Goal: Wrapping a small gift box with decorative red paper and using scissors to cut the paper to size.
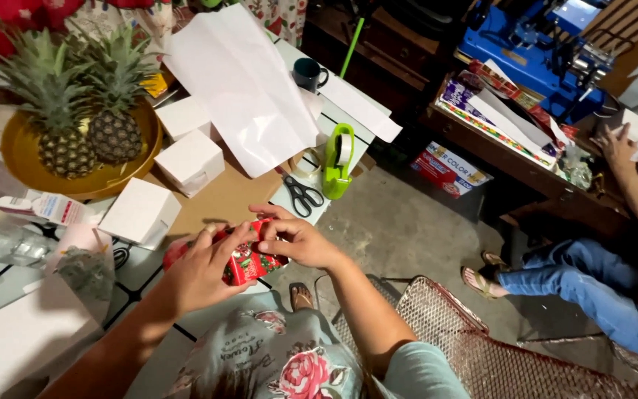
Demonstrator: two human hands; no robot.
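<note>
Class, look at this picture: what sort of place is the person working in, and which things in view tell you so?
Probably a home craft or gift-wrapping corner. A tiled table holds small white boxes, scissors and a green tape dispenser, and both hands fold red patterned wrapping.

Both forearms reach in from the near edge and meet at the middle. The left hand (204, 272) lies palm down, fingers spread and curled (thumb hidden), while the right hand (297, 240) bends at the wrist, fingertips pinched toward the left.

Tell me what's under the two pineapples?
A round golden tray sits under the two pineapples. Its rim and part of its floor show; the middle beneath the fruit is covered.
</note>
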